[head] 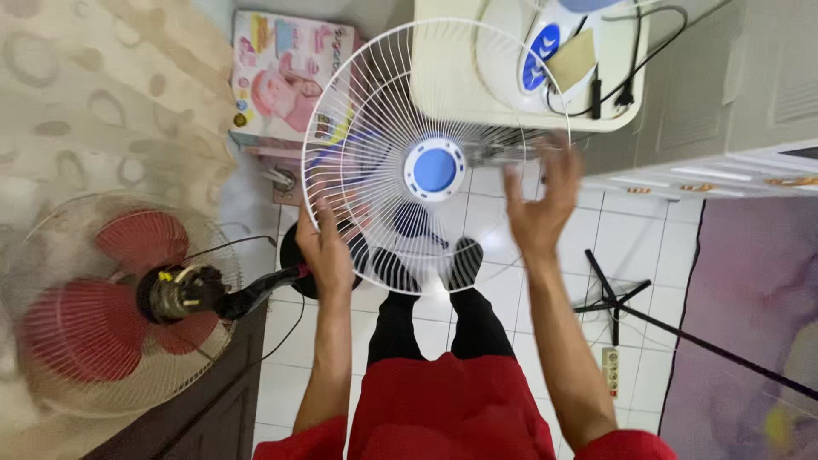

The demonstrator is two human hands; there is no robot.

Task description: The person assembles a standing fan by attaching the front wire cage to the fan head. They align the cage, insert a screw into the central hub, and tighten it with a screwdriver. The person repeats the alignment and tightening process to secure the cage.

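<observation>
I hold a round white wire fan grille (366,111) with a blue and white centre cap (434,169) up in front of me. My left hand (325,247) grips its lower left rim. My right hand (538,200) is at the right rim with fingers spread; whether it grips the wire is unclear. Below the grille I see my legs in black trousers, my black socked feet (464,260) and red shorts (443,405).
A standing fan with red blades (128,298) and a black motor sits at the left, its cable trailing over the white tile floor. A pink box (285,72) lies ahead. A cream appliance (511,60) with cables stands at the top. A black stand (613,298) and power strip (610,368) are at the right.
</observation>
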